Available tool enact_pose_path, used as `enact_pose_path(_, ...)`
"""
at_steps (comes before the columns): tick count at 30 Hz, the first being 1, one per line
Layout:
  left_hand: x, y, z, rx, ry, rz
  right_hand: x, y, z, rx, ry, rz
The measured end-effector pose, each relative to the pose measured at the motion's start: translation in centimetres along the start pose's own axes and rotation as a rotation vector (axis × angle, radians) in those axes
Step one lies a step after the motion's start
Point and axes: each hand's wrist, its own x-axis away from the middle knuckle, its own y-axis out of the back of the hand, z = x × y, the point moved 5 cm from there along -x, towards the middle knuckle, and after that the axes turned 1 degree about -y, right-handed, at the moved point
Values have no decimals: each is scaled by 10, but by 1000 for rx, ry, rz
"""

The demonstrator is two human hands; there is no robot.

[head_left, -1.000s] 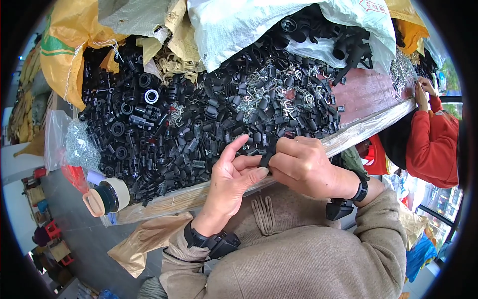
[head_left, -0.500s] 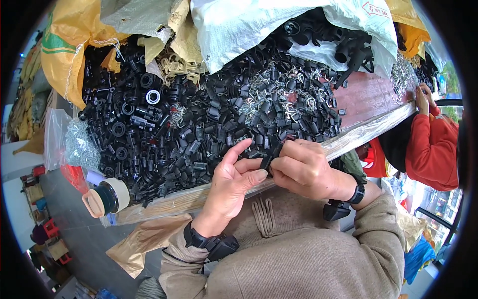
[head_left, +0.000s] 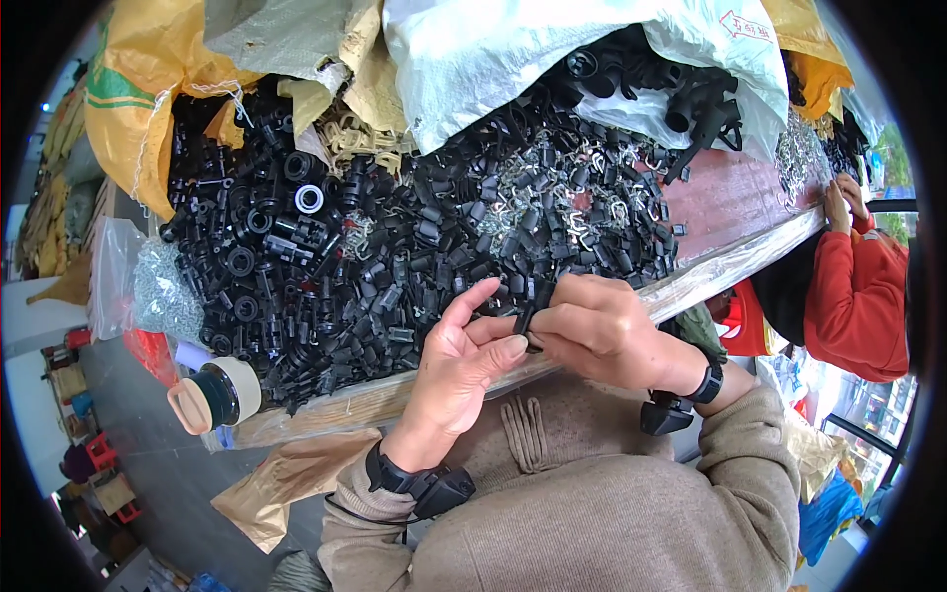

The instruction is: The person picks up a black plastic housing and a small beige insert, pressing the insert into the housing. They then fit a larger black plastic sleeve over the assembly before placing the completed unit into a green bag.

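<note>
A small, narrow black plastic part (head_left: 529, 311) stands tilted between my two hands, just above the front edge of the table. My left hand (head_left: 456, 370) pinches its left side between thumb and a finger, while the index finger points up and away. Closed fingers of my right hand (head_left: 600, 333) hold it from the other side and hide much of it. Beyond my fingertips lies a wide heap of small black plastic clips (head_left: 424, 232), with bent metal wire pieces (head_left: 503, 212) scattered among them.
Larger black ring and tube parts (head_left: 286, 242) fill the left of the table. A bag of small metal pieces (head_left: 166, 291) and a lidded cup (head_left: 222, 390) stand at the left corner. White sacking (head_left: 493, 59) covers the back. A person in red (head_left: 858, 296) works at far right.
My right hand's fingers have turned slightly and closed nearer the left fingertips around the black part. The left hand has hardly moved.
</note>
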Motion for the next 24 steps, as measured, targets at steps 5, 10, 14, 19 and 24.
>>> enact_pose_path(5, 2, 4, -8, -7, -68, 21, -13, 26, -14, -205, -79, -103)
enact_pose_path(10, 5, 3, -16, -47, -111, 56, -34, 26, -50, 59, -158, -22)
enact_pose_path(14, 4, 1, -21, -45, -109, 81, -53, 14, -71, 318, -17, -27)
enact_pose_path(19, 6, 4, -25, -50, -119, 64, -62, 0, -85, 423, -88, 116)
enact_pose_path(24, 6, 9, -26, -36, -144, 44, -46, 11, -87, 242, -34, -5)
